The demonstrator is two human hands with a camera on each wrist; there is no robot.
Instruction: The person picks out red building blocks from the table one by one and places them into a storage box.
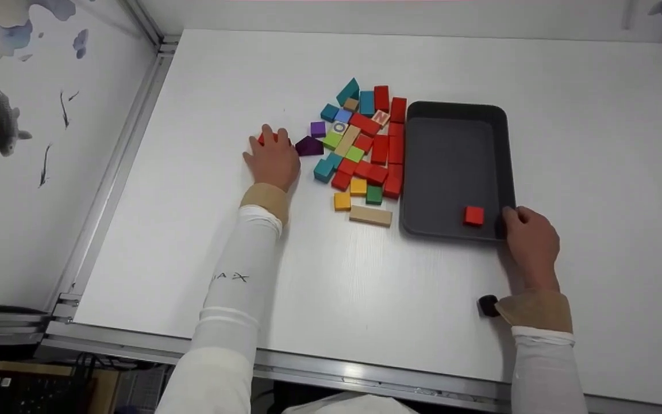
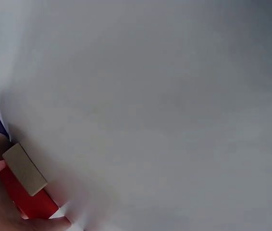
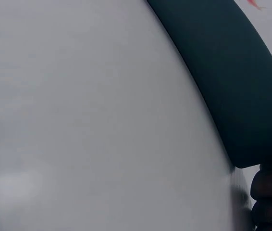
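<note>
Over the white table, my left hand (image 1: 273, 158) lies on a red block (image 1: 274, 138), left of the block group. In the left wrist view its fingers curl round the red block (image 2: 28, 199) and a plain wooden block (image 2: 24, 169) lying against it. A dark purple five-sided block (image 1: 309, 146) sits just beside this hand. My right hand (image 1: 532, 238) grips the near right corner of a dark grey tray (image 1: 508, 155). One red cube (image 1: 473, 215) stands inside the tray near that corner. In the right wrist view, knuckles show under the tray's edge (image 3: 237, 86).
Red, teal, green, yellow and wooden blocks lie packed against the tray's left side, including a red block (image 1: 380, 149). A long wooden block (image 1: 370, 215) lies nearest the front. Beside the right cuff is a small black object (image 1: 487, 306). White panels (image 1: 107, 69) border the table.
</note>
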